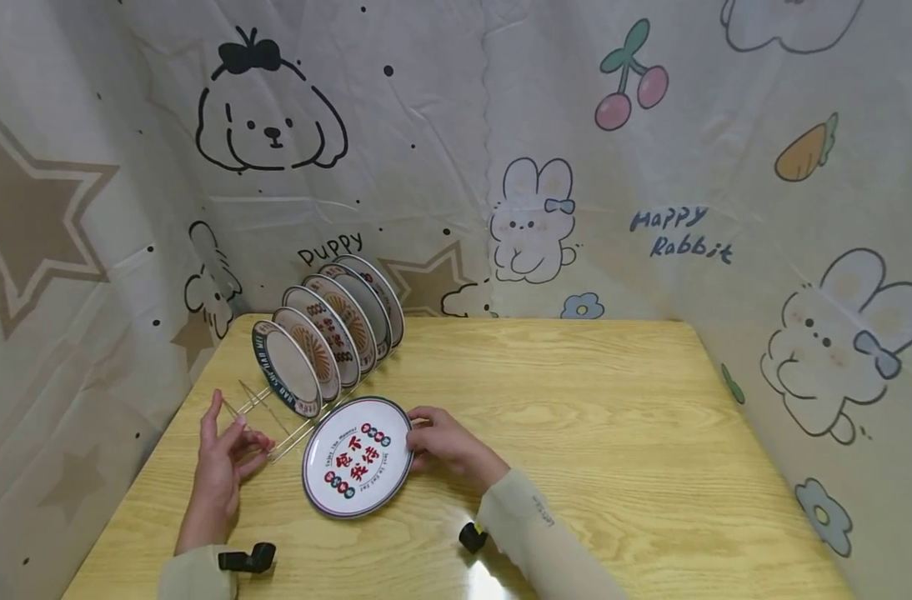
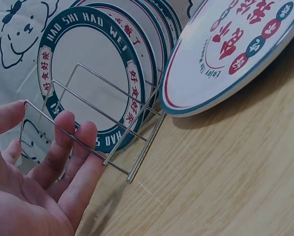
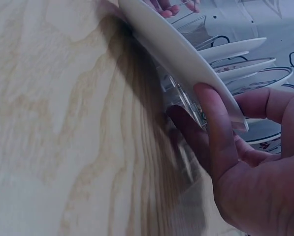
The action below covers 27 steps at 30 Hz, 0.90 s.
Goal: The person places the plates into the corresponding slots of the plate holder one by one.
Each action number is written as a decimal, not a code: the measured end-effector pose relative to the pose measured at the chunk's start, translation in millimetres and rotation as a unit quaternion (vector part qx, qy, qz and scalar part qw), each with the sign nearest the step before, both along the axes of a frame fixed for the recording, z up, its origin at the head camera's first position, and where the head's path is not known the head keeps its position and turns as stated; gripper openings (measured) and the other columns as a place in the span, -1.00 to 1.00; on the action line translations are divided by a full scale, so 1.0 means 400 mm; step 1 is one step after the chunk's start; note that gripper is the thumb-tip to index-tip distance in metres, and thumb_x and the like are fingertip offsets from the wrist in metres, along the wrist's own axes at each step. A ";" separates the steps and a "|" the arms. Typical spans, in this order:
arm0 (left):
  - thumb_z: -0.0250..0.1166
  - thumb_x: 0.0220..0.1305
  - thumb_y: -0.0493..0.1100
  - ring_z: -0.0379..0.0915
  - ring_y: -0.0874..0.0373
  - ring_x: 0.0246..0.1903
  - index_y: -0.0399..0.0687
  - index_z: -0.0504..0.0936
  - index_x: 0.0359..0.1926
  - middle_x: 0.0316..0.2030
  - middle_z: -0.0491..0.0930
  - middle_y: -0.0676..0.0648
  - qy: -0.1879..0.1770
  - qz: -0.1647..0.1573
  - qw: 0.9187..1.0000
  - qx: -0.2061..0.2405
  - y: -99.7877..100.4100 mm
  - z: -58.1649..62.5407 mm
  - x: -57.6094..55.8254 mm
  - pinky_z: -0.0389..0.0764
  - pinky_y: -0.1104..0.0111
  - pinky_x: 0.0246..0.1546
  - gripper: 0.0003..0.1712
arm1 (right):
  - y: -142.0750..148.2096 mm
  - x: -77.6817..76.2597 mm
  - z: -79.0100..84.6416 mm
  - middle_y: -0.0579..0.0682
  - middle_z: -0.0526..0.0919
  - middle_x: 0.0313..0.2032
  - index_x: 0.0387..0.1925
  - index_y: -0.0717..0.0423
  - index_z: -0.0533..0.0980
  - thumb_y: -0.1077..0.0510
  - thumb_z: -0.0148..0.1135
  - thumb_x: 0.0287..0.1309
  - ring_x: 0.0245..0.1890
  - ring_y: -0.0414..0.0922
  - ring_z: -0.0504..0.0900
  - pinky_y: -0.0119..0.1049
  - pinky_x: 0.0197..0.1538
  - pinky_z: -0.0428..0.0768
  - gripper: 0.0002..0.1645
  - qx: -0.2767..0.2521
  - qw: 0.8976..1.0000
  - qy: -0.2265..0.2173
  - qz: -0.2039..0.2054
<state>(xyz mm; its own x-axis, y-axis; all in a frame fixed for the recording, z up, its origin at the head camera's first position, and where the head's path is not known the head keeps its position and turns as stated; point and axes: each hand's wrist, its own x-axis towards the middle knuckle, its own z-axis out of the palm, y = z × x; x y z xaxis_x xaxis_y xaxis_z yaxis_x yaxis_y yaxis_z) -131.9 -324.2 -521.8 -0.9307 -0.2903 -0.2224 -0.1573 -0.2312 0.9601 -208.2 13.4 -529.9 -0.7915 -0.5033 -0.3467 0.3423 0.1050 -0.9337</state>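
Observation:
My right hand point(image 1: 448, 443) pinches the right edge of a white oval plate point(image 1: 357, 458) with red characters and a dark rim. The plate is tilted close over the table, its printed face up; in the right wrist view its plain underside point(image 3: 171, 44) shows, with fingers on both faces. My left hand point(image 1: 222, 462) holds the near end of a wire dish rack point(image 2: 147, 148), thumb at a top corner and fingers around the end wire. Several plates stand upright in the rack, the nearest a plate with a green lettered rim point(image 2: 87, 64). Behind the rack's near end wire, several slots hold no plate.
The wood-grain table point(image 1: 576, 433) extends to the right of the rack. Printed cloth point(image 1: 441, 125) hangs behind and along both sides of the table. Black wrist devices point(image 1: 248, 558) sit at both sleeves.

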 end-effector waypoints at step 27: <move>0.01 0.64 0.09 0.69 0.29 -0.35 0.62 -0.28 0.64 -0.44 0.65 0.18 0.004 0.000 1.000 -0.008 0.000 -0.005 -0.007 0.75 0.41 -0.22 -0.18 | 0.032 0.013 0.029 0.11 0.69 -0.04 0.48 0.20 0.26 0.36 0.23 0.33 -0.15 -0.09 0.72 -0.07 -0.07 0.78 -0.27 -0.132 0.991 -0.008 0.022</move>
<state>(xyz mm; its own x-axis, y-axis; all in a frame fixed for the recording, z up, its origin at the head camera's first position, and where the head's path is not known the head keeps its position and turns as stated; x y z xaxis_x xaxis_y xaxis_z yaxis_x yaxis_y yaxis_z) -134.6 -324.2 -523.9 -0.9322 -0.2943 -0.2108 -0.1499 -0.2163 0.9647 -203.0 26.3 -518.3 -0.7616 -0.6127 -0.2109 0.3584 -0.1271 -0.9249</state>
